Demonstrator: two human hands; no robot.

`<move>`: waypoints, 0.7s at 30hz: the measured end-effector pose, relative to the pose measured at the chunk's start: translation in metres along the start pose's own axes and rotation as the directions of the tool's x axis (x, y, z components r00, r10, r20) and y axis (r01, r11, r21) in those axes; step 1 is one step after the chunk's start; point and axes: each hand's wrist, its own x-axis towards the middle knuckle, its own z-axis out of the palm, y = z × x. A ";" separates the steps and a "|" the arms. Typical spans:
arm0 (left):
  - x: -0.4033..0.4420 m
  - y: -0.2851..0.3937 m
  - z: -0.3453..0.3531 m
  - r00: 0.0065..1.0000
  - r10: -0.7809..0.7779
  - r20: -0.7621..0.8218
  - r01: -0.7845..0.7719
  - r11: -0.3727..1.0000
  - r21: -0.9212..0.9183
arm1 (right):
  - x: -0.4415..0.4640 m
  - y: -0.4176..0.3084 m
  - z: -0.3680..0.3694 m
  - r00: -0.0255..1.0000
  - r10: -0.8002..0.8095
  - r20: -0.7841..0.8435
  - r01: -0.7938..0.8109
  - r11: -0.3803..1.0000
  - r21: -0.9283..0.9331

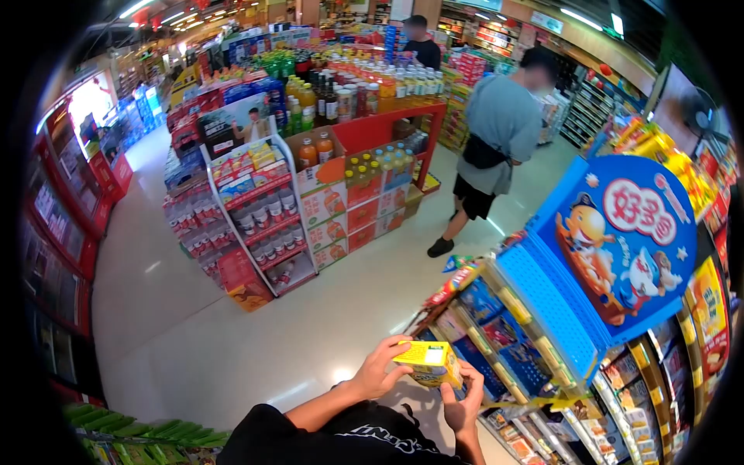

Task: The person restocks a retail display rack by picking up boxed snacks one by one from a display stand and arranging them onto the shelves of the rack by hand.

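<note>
A small yellow box (428, 358) with printed sides is held up in front of my black shirt. My left hand (380, 367) grips its left end, thumb below and fingers over the top edge. On the other end, my right hand (465, 390) has its thumb and fingers closed round the lower right corner. A white patch shows on the box's top face. The print is too small to read. Just right of the box stands a blue display rack (535, 310) with stocked shelves.
A white-framed shelf (260, 217) of bottles stands ahead left, beside stacked drink cartons (356, 209). One person (496, 132) in a grey top stands in the aisle; another (425, 48) is farther back. Red-framed coolers (62, 225) line the left. Green packets (139, 434) lie at lower left.
</note>
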 end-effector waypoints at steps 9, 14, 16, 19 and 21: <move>-0.028 -0.057 -0.114 0.797 -0.465 -0.385 0.315 0.864 -0.393 | 0.063 -0.016 0.164 0.965 0.081 0.249 -0.142 0.961 0.237; -0.042 -0.073 -0.172 0.729 -0.635 -0.255 0.587 0.772 -0.246 | 0.086 -0.028 0.242 0.937 0.105 0.334 -0.219 0.921 0.322; -0.044 -0.074 -0.182 0.642 -0.706 -0.298 0.645 0.708 -0.289 | 0.099 -0.035 0.266 0.926 0.075 0.369 -0.183 0.946 0.266; -0.045 -0.084 -0.192 0.524 -0.755 -0.395 0.649 0.653 -0.389 | 0.121 -0.041 0.301 0.865 0.093 0.493 -0.233 0.945 0.231; -0.042 -0.088 -0.203 0.464 -0.776 -0.428 0.622 0.629 -0.466 | 0.134 -0.038 0.328 0.824 0.074 0.562 -0.222 0.954 0.200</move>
